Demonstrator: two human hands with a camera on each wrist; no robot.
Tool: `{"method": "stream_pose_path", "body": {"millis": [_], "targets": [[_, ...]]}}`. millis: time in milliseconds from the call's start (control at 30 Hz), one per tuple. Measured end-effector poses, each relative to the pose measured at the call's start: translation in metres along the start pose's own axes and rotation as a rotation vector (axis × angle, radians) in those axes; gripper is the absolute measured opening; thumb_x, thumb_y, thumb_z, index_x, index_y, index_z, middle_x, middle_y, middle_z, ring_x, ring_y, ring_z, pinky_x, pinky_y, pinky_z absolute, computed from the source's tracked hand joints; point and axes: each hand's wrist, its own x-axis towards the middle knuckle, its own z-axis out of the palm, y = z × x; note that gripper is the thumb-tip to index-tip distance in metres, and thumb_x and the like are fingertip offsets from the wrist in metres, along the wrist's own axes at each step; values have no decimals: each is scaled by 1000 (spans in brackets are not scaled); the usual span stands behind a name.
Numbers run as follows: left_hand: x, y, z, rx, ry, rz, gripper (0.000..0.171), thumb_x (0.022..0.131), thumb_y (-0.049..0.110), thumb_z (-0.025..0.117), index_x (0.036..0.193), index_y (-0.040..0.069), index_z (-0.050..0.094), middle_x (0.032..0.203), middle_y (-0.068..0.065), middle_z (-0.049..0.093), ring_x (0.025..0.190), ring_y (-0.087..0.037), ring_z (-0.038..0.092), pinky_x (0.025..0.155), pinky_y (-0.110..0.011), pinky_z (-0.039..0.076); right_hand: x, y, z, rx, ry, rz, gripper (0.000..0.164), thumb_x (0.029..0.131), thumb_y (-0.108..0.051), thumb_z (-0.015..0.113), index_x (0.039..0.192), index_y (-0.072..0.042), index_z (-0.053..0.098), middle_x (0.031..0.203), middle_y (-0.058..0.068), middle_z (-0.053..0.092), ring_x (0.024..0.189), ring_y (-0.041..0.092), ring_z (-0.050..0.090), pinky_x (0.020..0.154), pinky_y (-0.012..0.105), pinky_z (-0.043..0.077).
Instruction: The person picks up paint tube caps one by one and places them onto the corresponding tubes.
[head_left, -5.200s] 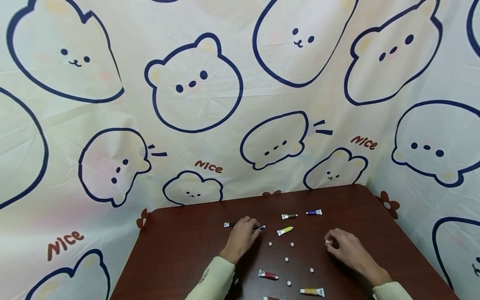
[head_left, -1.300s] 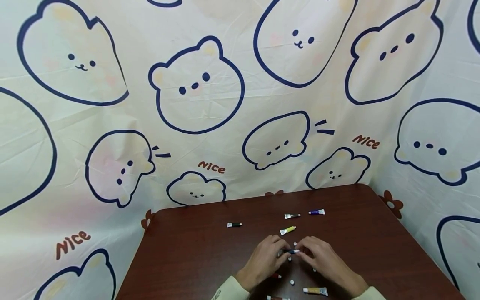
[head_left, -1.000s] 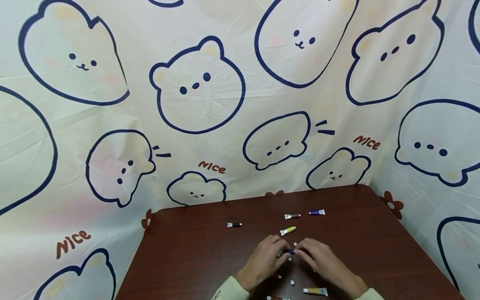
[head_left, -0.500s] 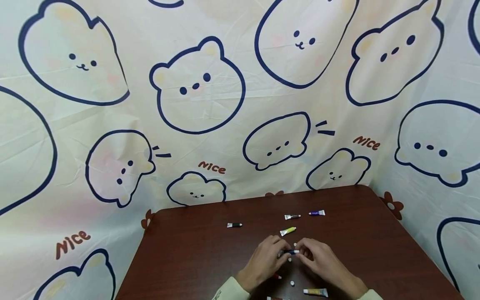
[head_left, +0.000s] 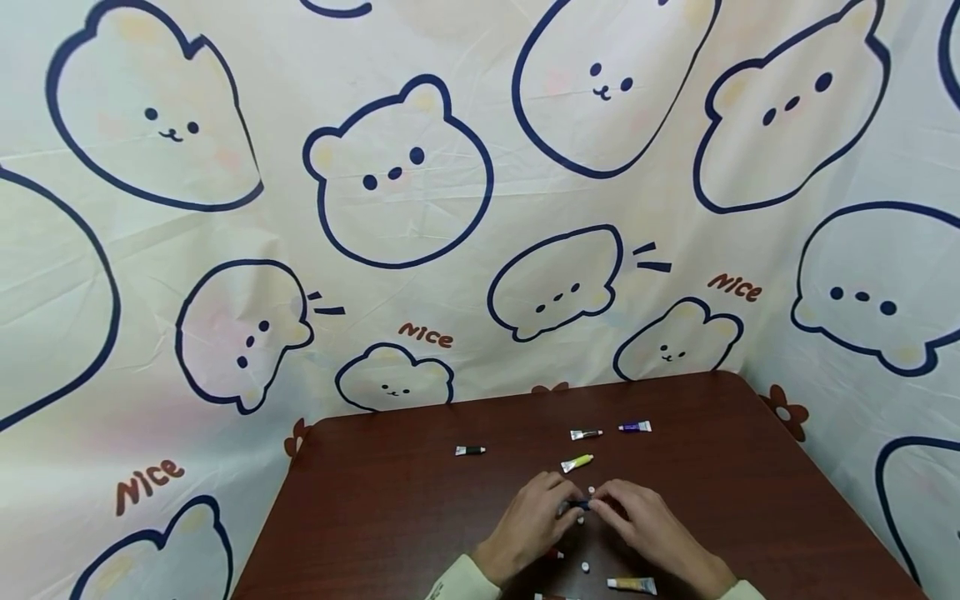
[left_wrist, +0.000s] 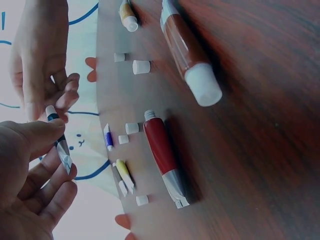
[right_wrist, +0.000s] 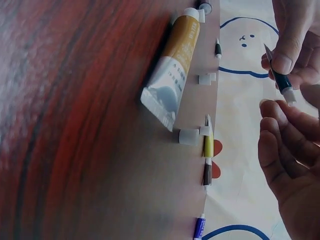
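My left hand (head_left: 528, 517) pinches a small dark blue paint tube (right_wrist: 281, 80) between thumb and fingers, its silver crimped end pointing back toward the palm. A white cap (right_wrist: 289, 95) sits at the tube's other end. Around that cap close the thumb and fingertips of my right hand (head_left: 648, 525), which cover it in the head view. Both hands meet above the middle of the table. Below them lies a red paint tube (left_wrist: 160, 147) with its threaded nozzle bare. An ochre tube (right_wrist: 182, 42) with a white cap lies under the right forearm.
Several loose white caps (head_left: 585, 567) are scattered near the hands. Beyond them lie yellow (head_left: 577, 463), dark brown (head_left: 586, 434), purple (head_left: 635, 427) and black (head_left: 470, 450) tubes. A capped brown tube (left_wrist: 185, 40) is near the front. A printed cloth (head_left: 397, 217) hangs behind the table (head_left: 360, 500).
The left hand has brought the blue tube from the back left to the middle, and the right hand has come in to it. Lately the right fingertips shift back and forth over the cap.
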Motion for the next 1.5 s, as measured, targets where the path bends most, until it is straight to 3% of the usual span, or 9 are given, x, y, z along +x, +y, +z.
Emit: {"method": "stream_pose_path", "body": {"millis": [300,633,767,867,1033,1133,1267,1400,1500], "targets": [[0,-1,1,-4,13,7,14,100,23,83,112,21,77,108,9,74,98,-2,64,84,-16,53,-2,2,0,-1,45,-115,22,98,-11,82,104,-27,68,89,-20,60,75,-10,51,60,18,49],[1,-1,2,1,6,28,17,100,22,82,116,21,77,112,9,74,102,-3,66,87,-17,55,-1,-1,-2,5,-29,-10,12,110,-29,67,99,-26,72,91,-21,65,75,-8,50,63,21,45],[1,-1,3,-1,-1,20,17,100,21,82,116,21,77,113,9,74,103,-2,66,87,-17,55,-2,-1,-1,20,6,-28,5,105,-26,75,102,-25,71,89,-21,62,74,-9,52,61,21,48],[1,-1,3,-4,0,16,18,100,21,82,117,21,77,113,9,74,102,-2,66,87,-17,55,-3,0,0,27,42,-63,17,99,-18,83,104,-27,69,89,-20,60,75,-9,54,61,20,51],[1,-1,3,8,12,27,18,99,21,83,116,21,77,113,9,74,103,-3,67,88,-17,56,-3,2,0,13,51,-90,17,99,-14,81,102,-25,68,89,-20,60,74,-10,51,59,19,49],[2,-1,3,9,11,30,19,99,21,83,117,21,77,113,9,74,104,-3,67,89,-18,56,-2,3,-1,28,3,-42,6,106,-24,74,101,-24,69,88,-17,62,67,-9,50,57,20,47],[2,-1,4,0,9,26,19,99,21,83,117,21,77,112,9,74,103,-2,67,88,-17,56,-2,3,-2,53,-57,39,15,111,-33,64,100,-24,71,87,-13,65,60,-6,49,56,21,46],[1,-1,4,11,30,34,18,99,21,83,116,21,77,111,9,74,102,-2,66,87,-16,55,-2,2,0,40,-16,9,3,106,-26,74,105,-25,71,89,-16,63,69,-7,52,59,21,48],[0,-2,5,17,44,39,17,99,20,83,115,21,77,111,10,74,101,-2,66,87,-16,54,-2,2,1,14,42,-69,20,97,-15,84,107,-25,69,92,-18,61,76,-8,54,61,20,51]]}}
